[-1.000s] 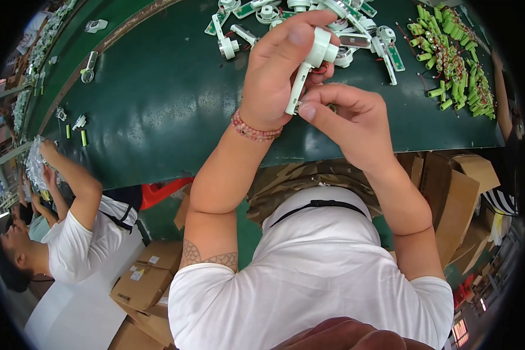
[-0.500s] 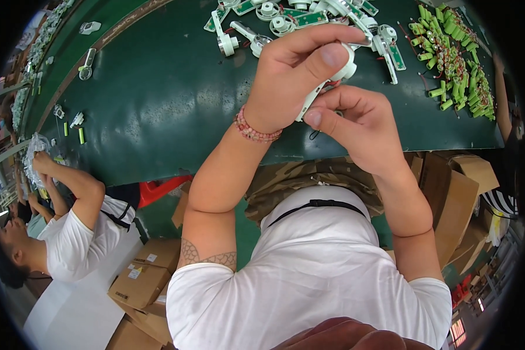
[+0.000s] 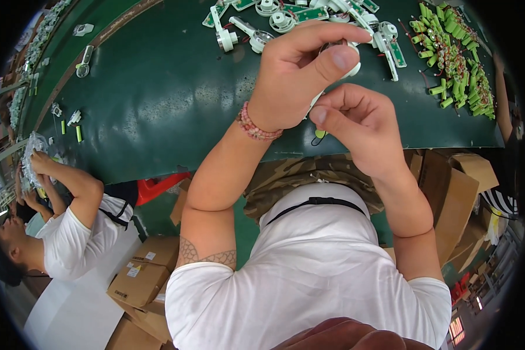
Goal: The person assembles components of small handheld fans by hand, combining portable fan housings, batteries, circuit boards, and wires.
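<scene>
Both hands, left hand [image 3: 297, 76] and right hand [image 3: 356, 125], pinch a small white plastic part [image 3: 351, 69]; loosened, it could drop onto the green desk [image 3: 157, 105].

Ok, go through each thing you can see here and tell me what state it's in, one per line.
Left hand: closed on the white part.
White part: held up, mostly hidden.
Right hand: fingers pinched just below the part.
Green batteries: loose pile on the table.
White plastic pieces: scattered, unassembled.
</scene>
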### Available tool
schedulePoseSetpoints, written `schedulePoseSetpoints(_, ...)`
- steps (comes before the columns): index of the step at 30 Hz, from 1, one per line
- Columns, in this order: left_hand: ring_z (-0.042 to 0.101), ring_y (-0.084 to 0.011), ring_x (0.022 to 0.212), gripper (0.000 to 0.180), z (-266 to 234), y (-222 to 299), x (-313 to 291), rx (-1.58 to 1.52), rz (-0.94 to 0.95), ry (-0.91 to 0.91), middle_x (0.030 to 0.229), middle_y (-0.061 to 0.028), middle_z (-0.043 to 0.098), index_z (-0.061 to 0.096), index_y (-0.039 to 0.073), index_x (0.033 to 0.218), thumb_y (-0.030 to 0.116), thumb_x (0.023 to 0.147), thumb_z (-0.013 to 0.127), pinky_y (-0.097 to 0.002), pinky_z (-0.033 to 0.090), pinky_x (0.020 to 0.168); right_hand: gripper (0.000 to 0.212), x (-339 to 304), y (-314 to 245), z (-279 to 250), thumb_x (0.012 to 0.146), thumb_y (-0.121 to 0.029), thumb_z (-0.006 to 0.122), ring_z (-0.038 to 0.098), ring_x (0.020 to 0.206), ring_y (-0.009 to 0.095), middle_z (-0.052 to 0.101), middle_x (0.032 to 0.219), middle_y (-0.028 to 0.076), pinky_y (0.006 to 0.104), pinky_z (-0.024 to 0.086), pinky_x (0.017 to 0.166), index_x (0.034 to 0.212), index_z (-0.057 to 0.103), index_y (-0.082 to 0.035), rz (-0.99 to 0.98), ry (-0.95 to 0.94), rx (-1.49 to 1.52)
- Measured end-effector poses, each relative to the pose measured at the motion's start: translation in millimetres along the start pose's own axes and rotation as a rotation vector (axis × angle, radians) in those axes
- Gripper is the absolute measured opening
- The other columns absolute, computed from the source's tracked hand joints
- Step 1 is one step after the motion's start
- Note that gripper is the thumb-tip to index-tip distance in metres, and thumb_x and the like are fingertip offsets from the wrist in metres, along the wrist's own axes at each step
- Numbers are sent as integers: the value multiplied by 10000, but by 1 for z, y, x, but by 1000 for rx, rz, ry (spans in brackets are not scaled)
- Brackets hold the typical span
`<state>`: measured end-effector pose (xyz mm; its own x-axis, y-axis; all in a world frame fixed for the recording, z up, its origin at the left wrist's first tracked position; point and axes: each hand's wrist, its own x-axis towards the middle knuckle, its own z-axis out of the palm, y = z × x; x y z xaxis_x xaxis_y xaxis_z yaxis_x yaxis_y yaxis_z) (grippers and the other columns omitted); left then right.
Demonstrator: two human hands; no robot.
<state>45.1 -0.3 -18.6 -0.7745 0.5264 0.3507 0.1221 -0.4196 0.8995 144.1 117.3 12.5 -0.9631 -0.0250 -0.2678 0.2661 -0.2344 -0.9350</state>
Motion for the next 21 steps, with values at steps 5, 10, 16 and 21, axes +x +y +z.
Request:
schedulePoseSetpoints(5, 564, -65, 825, 344, -2, -4, -2, 29, 36, -20, 974, -50, 658, 648, -3, 1164, 259, 948, 595, -196, 440, 667, 65, 1, 7, 3, 840, -6, 664, 568, 688, 55, 679, 831, 55, 198, 423, 573, 883, 667, 42, 16, 52, 60)
schedulePoseSetpoints(10, 473, -54, 742, 211, 7, -3, -2, -85, -25, 4, 876, 13, 542, 690, 32, 1095, 106, 904, 639, -207, 386, 638, 90, -1, 9, 1, 849, -27, 678, 551, 650, 41, 675, 805, 43, 194, 401, 541, 900, 673, 47, 33, 47, 91)
schedulePoseSetpoints(16, 555, -80, 832, 212, -16, 14, 7, 225, 72, 58, 915, -23, 609, 697, 25, 1082, 32, 876, 653, -215, 458, 706, 132, 4, 12, -21, 853, -40, 693, 618, 890, 131, 683, 940, 51, 306, 462, 869, 977, 683, 4, -289, 101, -222)
schedulePoseSetpoints(21, 618, -160, 879, 290, -103, 66, -11, 1104, -20, 815, 989, -68, 650, 717, 119, 1118, 188, 836, 719, -305, 514, 738, 150, 13, -1, -123, 877, -30, 633, 598, 1113, 234, 676, 1098, 112, 448, 323, 1100, 1021, 674, -26, -785, 559, -1144)
